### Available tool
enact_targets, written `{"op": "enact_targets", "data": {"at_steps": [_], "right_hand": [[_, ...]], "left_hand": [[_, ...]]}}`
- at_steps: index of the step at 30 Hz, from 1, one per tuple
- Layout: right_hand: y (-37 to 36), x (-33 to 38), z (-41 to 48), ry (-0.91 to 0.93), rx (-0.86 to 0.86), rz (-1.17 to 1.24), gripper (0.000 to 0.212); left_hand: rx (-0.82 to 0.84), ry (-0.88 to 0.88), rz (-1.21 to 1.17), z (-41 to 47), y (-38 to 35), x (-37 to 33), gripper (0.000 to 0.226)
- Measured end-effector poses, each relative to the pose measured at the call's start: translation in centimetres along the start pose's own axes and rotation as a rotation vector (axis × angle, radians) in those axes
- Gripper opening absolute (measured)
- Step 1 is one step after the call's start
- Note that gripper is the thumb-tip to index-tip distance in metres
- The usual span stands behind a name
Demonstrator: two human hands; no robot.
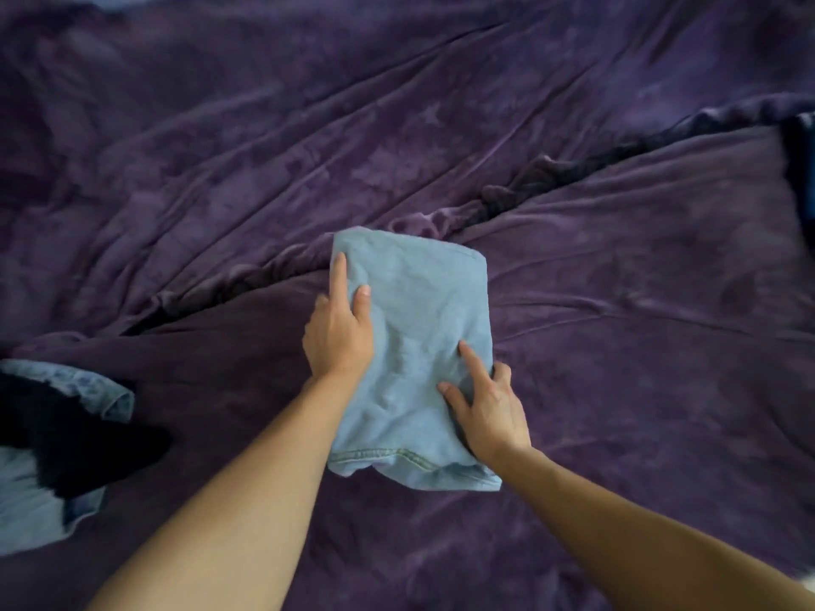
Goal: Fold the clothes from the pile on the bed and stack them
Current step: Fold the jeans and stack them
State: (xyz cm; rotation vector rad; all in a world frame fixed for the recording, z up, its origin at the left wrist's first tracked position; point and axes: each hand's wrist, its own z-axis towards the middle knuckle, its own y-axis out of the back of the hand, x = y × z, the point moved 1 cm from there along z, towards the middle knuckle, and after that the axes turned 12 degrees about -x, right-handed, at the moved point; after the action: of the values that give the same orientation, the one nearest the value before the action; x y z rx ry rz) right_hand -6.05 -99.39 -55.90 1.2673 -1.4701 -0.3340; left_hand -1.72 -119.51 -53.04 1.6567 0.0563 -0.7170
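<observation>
Head camera, looking down over both bare forearms: a folded blue garment (423, 310) lies in the middle of the bed on a rumpled purple blanket (639, 302). It is folded into a thick upright rectangle, longer than it is wide. Its stitched hem (397, 456) is at the end nearest the person, and the far end sits right by a deep diagonal crease in the blanket.

The left hand (338, 341) is on the garment's left side, about halfway up. Its forefinger lies straight along that edge, pointing away, and the thumb presses on the top of the cloth. The other fingers bend down over the edge and go out of sight, so the hand grips the fold from the side.

The right hand (491, 412) is lower down, at the garment's right edge. Thumb and forefinger are spread on the top surface, and the remaining fingers curl down round the edge, holding the cloth. I cannot tell whether the garment is resting fully on the blanket or is partly raised.

Well off to the left, at the frame's edge, is the pile of clothes (26, 504). A black garment (66, 434) is draped across it, a pale denim piece (101, 390) pokes out beyond that, and lighter blue cloth lies underneath. A dark item (800, 169) shows at the far right edge, too blurred to identify.
</observation>
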Motion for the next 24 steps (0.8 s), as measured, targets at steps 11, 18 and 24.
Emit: {"op": "enact_targets", "data": {"at_steps": [11, 18, 24], "right_hand": [[20.0, -19.6, -9.5, -0.083, 0.009, -0.095, 0.057], [35.9, -31.7, -10.7, -0.023, -0.125, -0.084, 0.056], [49.3, -38.4, -7.9, 0.015, -0.247, -0.172, 0.055]], "left_hand": [[0.217, 0.068, -0.221, -23.0, -2.0, -15.1, 0.051], [0.218, 0.047, -0.351, -34.0, -4.2, -31.4, 0.051], [0.262, -0.018, -0.491, -38.4, -5.0, -45.5, 0.052]]}}
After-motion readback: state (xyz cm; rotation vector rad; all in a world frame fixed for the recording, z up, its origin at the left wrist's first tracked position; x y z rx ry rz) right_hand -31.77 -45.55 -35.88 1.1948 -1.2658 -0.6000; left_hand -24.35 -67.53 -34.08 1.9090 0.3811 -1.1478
